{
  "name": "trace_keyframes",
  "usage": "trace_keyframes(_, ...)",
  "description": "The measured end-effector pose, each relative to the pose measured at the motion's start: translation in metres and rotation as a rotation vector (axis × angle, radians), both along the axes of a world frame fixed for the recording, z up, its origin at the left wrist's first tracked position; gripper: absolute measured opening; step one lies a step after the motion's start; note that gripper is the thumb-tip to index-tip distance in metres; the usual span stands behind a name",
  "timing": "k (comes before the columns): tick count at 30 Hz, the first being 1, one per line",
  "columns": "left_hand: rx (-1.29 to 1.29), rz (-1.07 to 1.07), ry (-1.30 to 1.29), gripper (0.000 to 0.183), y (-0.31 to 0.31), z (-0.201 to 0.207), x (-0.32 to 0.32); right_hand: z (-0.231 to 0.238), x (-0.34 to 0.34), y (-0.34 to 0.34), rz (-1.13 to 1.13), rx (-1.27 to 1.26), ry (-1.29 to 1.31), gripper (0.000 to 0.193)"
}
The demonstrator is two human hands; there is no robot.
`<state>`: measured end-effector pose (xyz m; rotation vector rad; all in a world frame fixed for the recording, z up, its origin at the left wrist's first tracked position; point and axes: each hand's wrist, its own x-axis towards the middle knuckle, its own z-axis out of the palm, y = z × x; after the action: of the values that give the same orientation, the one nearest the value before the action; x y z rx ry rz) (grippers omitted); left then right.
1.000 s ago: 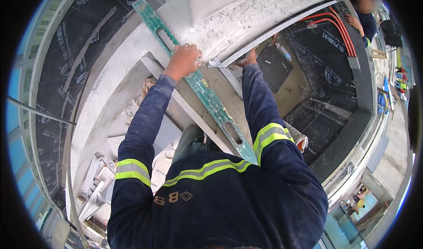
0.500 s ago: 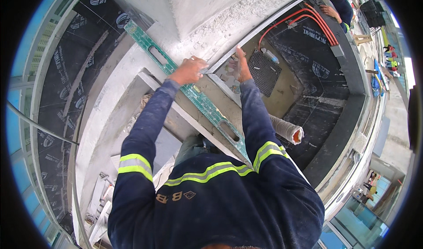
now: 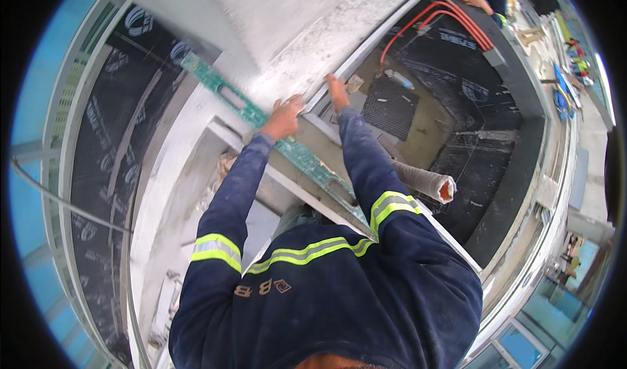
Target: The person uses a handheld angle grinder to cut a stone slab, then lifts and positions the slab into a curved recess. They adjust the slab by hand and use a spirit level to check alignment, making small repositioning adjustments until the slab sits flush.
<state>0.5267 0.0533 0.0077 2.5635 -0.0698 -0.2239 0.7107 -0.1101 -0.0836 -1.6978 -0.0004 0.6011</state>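
A long grey edging strip [image 3: 385,29] runs from near my hands along the pale ledge toward the far right. My left hand [image 3: 285,117] is at its near corner, fingers bent against the end. Just right of it, my right hand [image 3: 337,93] grips the inner edge, with its lower fingers partly hidden. A scuffed green spirit level [image 3: 313,163] lies diagonally across the masonry, passing under my left hand and wrist. Between my forearms and body, its near end reaches toward my chest.
On the right is a dark-lined pit with a black grate [image 3: 390,108], orange-red pipes [image 3: 450,10] and a fabric-wrapped pipe [image 3: 428,183]. Another person's hand [image 3: 475,2] rests at the far right rim. A dark-lined channel [image 3: 111,140] curves along the left.
My right hand has shifted left along the strip, closer to my left hand. The view has tilted slightly, and one of the other person's hands has left the picture.
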Motion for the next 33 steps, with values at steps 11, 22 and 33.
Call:
trace_keyframes(11, -0.252, 0.626, -0.520, 0.042, 0.053, 0.058, -0.076, 0.159, -0.214, -0.086, 0.506, -0.596, -0.825, 0.053)
trace_keyframes(22, -0.409, 1.094, -0.463, 0.027, 0.068, 0.057, -0.192, 0.150, -0.249, -0.096, 0.674, -0.809, -0.848, 0.060)
trace_keyframes(33, -1.203, 1.167, -0.140, 0.063, 0.042, 0.062, -0.156, 0.211, -0.253, -0.114, 0.566, -0.662, -0.696, 0.063)
